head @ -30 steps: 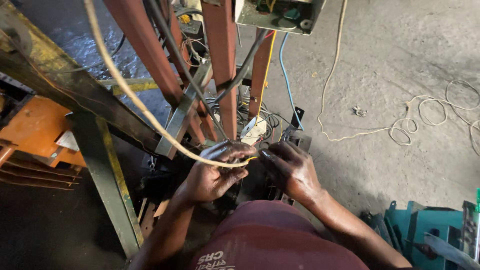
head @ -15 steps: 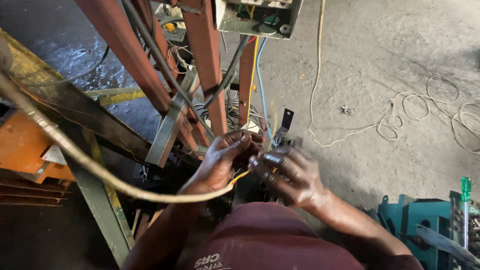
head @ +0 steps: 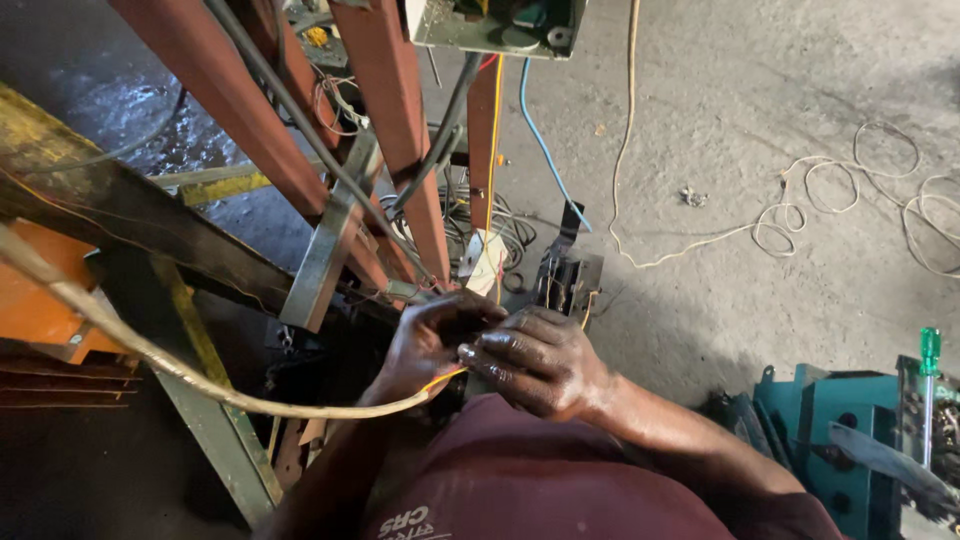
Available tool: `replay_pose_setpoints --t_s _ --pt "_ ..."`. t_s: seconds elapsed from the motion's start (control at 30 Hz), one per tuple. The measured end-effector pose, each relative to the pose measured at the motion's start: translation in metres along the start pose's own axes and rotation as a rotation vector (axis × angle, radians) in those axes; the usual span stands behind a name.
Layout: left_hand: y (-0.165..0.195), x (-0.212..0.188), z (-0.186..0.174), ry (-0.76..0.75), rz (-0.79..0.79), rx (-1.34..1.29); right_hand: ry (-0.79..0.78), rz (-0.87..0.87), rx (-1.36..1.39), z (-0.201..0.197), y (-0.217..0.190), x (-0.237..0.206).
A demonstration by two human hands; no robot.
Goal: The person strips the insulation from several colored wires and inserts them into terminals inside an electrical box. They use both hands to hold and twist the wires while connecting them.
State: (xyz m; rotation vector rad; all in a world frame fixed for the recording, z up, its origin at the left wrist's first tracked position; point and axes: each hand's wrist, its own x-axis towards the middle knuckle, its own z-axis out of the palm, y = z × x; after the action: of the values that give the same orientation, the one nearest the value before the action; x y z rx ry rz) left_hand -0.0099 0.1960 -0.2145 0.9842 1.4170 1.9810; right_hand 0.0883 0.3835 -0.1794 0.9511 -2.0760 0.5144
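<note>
My left hand [head: 432,340] and my right hand [head: 535,358] meet low in the middle of the view, fingers curled together around thin wires. A pale yellow cable [head: 150,355] sweeps from the left edge into my left hand. Just beyond my fingers sits a small black electrical part [head: 565,280] with thin yellow and red wires [head: 494,200] running up from it. What my right fingers pinch is hidden by the hand itself.
Rust-red steel frame legs [head: 395,130] rise ahead, with a grey control box [head: 495,22] on top and black cables hanging. An orange machine part [head: 40,300] is left. White cord [head: 800,215] loops on the concrete floor. A teal metal tool [head: 830,420] and green-handled screwdriver [head: 929,390] lie right.
My hands have closed together over the wires. The yellow cable has dropped from across the frame to a low sweep at the left. The view has shifted slightly.
</note>
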Motion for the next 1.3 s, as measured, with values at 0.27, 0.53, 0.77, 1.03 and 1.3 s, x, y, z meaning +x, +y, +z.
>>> replay_pose_setpoints --t_s 0.27,0.53,0.77,1.03,1.3 --pt "0.004 -0.010 -0.006 0.221 0.345 0.705 -0.059 0.087 0.021 -0.003 0.000 -0.011" --pt "0.041 0.008 -0.003 0.412 0.669 0.845 0.101 0.087 -0.252 -0.029 0.030 0.006" --pt "0.095 0.060 -0.011 0.356 0.975 0.912 0.233 0.071 -0.465 -0.060 0.054 0.049" --pt "0.110 0.089 -0.023 0.399 1.082 1.020 0.199 0.047 -0.531 -0.064 0.072 0.072" --pt "0.091 0.076 -0.028 0.405 1.083 1.038 0.207 0.091 -0.551 -0.059 0.073 0.052"
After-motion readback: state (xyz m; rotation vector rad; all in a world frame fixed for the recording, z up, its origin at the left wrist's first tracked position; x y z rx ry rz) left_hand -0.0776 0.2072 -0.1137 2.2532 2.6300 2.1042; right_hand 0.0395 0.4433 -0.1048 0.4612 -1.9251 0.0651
